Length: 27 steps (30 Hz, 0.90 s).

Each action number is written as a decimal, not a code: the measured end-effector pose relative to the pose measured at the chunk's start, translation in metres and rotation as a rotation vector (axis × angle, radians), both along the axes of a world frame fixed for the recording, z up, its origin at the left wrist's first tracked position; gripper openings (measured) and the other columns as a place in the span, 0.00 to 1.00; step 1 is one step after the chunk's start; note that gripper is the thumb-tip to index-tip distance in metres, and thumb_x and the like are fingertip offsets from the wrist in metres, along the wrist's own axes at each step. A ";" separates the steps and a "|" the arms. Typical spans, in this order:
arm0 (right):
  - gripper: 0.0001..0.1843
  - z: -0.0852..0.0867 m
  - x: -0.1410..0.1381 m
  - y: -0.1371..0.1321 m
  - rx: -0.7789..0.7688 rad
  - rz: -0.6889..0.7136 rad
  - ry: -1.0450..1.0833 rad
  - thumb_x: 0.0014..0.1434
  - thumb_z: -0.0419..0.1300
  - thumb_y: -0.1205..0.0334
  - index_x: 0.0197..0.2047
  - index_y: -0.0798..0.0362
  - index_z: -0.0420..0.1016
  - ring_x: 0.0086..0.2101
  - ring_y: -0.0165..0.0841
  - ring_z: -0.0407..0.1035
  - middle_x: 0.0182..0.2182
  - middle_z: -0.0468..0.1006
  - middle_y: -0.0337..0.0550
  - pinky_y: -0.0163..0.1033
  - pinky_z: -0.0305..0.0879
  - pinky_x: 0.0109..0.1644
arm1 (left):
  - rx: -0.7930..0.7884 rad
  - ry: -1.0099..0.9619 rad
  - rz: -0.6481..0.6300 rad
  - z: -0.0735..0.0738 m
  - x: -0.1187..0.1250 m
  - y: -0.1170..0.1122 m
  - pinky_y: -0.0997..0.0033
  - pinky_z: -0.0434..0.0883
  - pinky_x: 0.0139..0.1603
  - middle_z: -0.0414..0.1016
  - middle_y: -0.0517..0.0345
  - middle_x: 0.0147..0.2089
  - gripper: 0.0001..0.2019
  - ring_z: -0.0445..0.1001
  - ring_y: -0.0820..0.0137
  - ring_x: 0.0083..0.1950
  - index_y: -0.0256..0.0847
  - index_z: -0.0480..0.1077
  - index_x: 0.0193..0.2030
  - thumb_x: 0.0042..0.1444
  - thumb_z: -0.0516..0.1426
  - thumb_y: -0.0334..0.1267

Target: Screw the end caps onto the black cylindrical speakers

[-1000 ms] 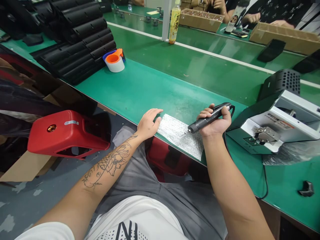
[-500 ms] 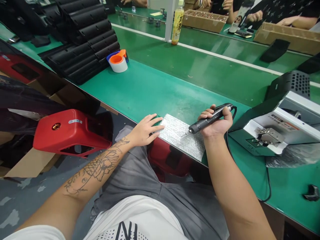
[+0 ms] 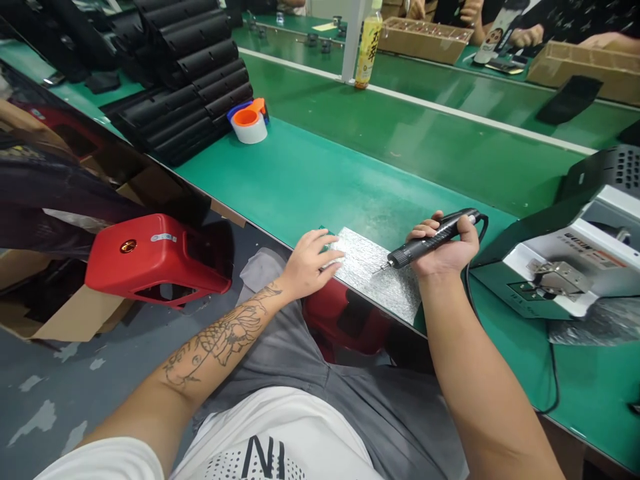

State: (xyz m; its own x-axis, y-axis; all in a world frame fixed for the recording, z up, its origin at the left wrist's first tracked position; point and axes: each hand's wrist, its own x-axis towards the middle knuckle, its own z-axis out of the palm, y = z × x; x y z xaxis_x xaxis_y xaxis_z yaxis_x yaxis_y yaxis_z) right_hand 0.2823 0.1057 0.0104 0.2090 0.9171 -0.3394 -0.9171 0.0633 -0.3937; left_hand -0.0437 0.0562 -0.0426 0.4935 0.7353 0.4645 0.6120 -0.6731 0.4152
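Observation:
A scratched silver metal plate (image 3: 376, 275) lies at the near edge of the green bench (image 3: 310, 180). My left hand (image 3: 310, 263) rests flat on the plate's left end, fingers stretched out and slightly apart. My right hand (image 3: 443, 250) is wrapped round a black pen-shaped power tool (image 3: 431, 239), whose thin tip points down-left at the plate's middle. A black cable runs from the tool's rear end toward the white and black machine (image 3: 565, 267) at the right.
Stacked black plastic parts (image 3: 185, 80) fill the far left of the bench, with an orange and white tape dispenser (image 3: 249, 121) beside them. A red stool (image 3: 160, 260) stands left of my knees. A drink bottle (image 3: 369, 43), cardboard boxes and other people's hands are across the bench.
My view has shifted left, so everything has slid right in the picture. My left hand has spread flatter onto the plate's left end. The right hand keeps its hold on the tool.

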 end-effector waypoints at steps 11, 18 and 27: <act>0.14 -0.002 0.004 0.001 0.004 -0.011 -0.002 0.67 0.64 0.46 0.50 0.43 0.74 0.21 0.32 0.69 0.27 0.72 0.31 0.38 0.74 0.24 | -0.001 0.099 -0.233 -0.006 -0.022 -0.017 0.39 0.80 0.84 0.90 0.48 0.75 0.20 0.85 0.53 0.81 0.54 0.88 0.69 0.81 0.61 0.32; 0.14 0.006 -0.001 -0.001 -0.049 -0.031 0.025 0.70 0.61 0.45 0.49 0.44 0.75 0.21 0.30 0.66 0.27 0.71 0.30 0.38 0.72 0.23 | 0.041 0.042 -0.016 -0.026 -0.062 -0.025 0.33 0.83 0.81 0.95 0.48 0.65 0.15 0.91 0.50 0.73 0.52 0.90 0.57 0.76 0.61 0.36; 0.14 0.008 -0.005 -0.001 -0.081 -0.060 0.002 0.70 0.60 0.46 0.49 0.46 0.75 0.20 0.29 0.66 0.26 0.70 0.30 0.35 0.71 0.23 | 0.031 0.067 0.067 -0.009 -0.031 -0.007 0.29 0.68 0.93 0.84 0.38 0.81 0.28 0.77 0.42 0.88 0.42 0.81 0.80 0.80 0.60 0.46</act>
State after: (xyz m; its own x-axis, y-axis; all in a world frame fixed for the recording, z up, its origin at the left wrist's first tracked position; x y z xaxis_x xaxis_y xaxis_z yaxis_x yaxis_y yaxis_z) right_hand 0.2773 0.1052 0.0188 0.2616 0.8724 -0.4129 -0.9136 0.0858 -0.3975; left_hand -0.0752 0.0497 -0.0517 0.4746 0.7535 0.4550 0.6820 -0.6416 0.3511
